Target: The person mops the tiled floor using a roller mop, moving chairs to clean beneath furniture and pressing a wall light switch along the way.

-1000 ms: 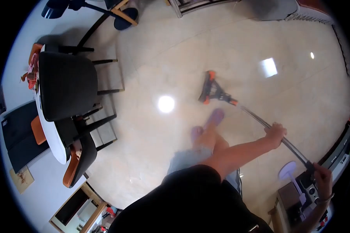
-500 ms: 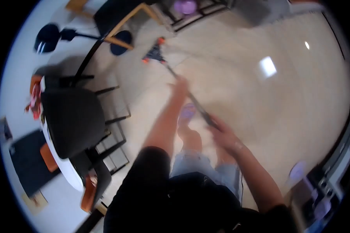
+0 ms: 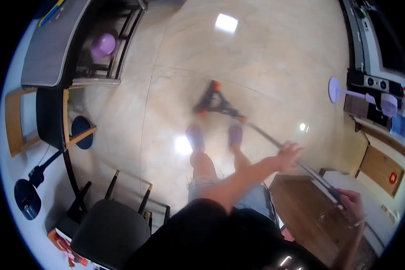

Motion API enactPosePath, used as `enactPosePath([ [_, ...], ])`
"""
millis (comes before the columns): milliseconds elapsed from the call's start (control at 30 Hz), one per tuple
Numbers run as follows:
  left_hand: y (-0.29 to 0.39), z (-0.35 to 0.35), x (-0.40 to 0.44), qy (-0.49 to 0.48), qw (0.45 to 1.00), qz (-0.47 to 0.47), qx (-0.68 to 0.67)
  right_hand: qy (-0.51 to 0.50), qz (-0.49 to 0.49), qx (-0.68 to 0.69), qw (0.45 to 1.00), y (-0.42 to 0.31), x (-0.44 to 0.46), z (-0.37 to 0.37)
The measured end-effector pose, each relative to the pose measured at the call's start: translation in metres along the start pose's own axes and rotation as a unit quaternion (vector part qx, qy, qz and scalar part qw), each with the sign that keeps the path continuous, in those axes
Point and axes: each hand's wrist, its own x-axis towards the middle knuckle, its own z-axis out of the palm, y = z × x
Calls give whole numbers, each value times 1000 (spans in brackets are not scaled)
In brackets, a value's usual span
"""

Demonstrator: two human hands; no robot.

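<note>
Black-and-orange mop head (image 3: 224, 109) on the floor (image 3: 279, 63), just past my feet (image 3: 235, 136), apparently mid-wipe! Right hand (image 3: 352, 203) grips the pole (image 3: 266, 137) high; left hand (image 3: 289, 156) lies across it lower, how firmly I can't tell. Next stroke calls for both steering together, I'd judge.

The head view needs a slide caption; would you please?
Floor tool before purple slippers, left hand and right hand on its pole.

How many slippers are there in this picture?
2, both worn by the person: the left slipper and, apart from it, the right slipper, both near the mop head. No others show, though some may be hidden.
</note>
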Motion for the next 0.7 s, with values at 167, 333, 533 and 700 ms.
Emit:
enactPosePath([
  [167,49,0,39,-77,995,-57,-9,123,-119,-70,983,27,-6,-26],
  [333,10,21,19,-40,990,-64,117,-13,-77,-2,997,34,32,-32],
  [533,-114,-44,-115,34,943,-138,302,-184,-279,47,941,101,151,115],
  [700,-121,-48,-174,132,684,-374,612,-229,-427,-134,864,125,189,228],
])
